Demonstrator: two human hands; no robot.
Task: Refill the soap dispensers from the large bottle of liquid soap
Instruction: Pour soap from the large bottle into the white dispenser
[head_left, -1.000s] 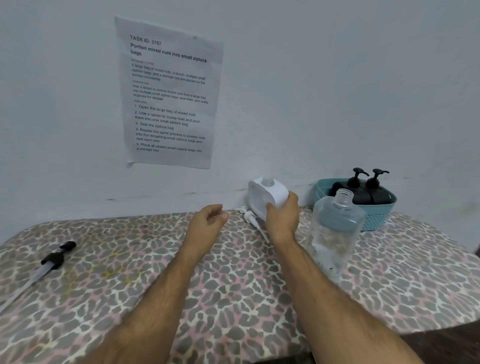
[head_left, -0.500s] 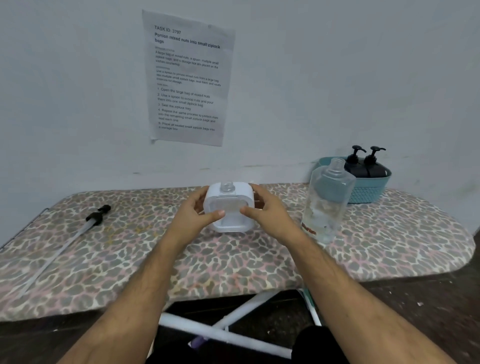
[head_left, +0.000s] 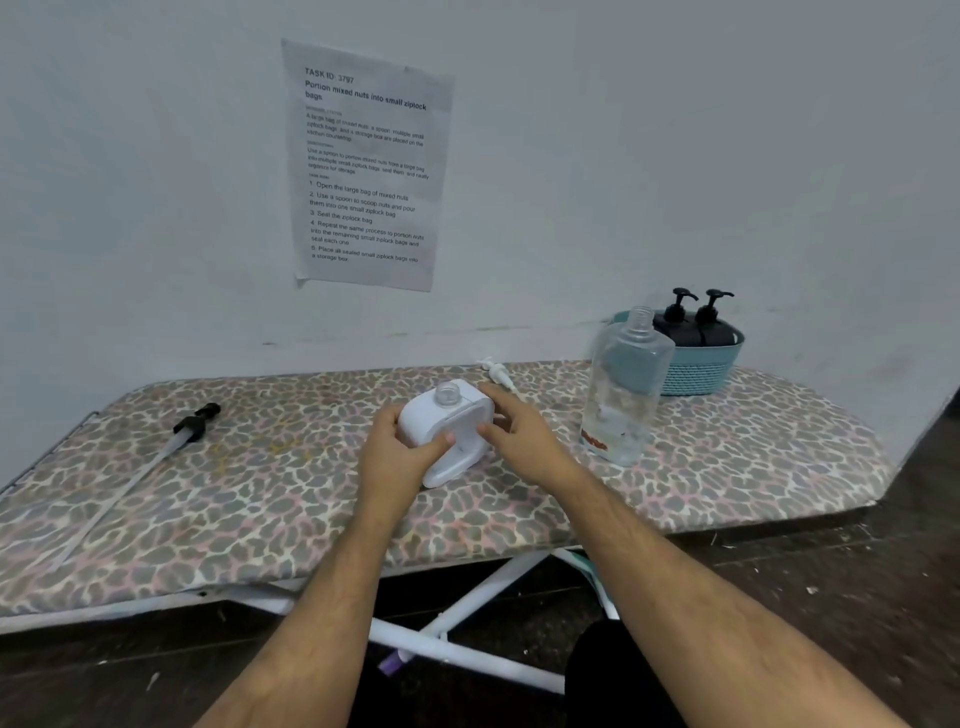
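Far left on the counter (head_left: 260, 499) lies a black pump (head_left: 195, 422) with its long tube, off its bottle. In the middle, your left hand (head_left: 395, 457) grips the white dispenser (head_left: 447, 431) by its left side, thumb across the front, while your right hand (head_left: 519, 441) pinches its right edge; it sits tilted, its open neck up and no pump fitted. It looks like light, rigid plastic with smooth, possibly slippery walls, so hold the flat sides, not the neck. A white pump (head_left: 496, 371) lies just behind it. To the right stands the big bottle (head_left: 623, 384), uncapped, clear and nearly empty; likely light and tippy, so take it round the body. Behind it, a teal basket (head_left: 696, 364) holds two black dispensers (head_left: 693, 325).
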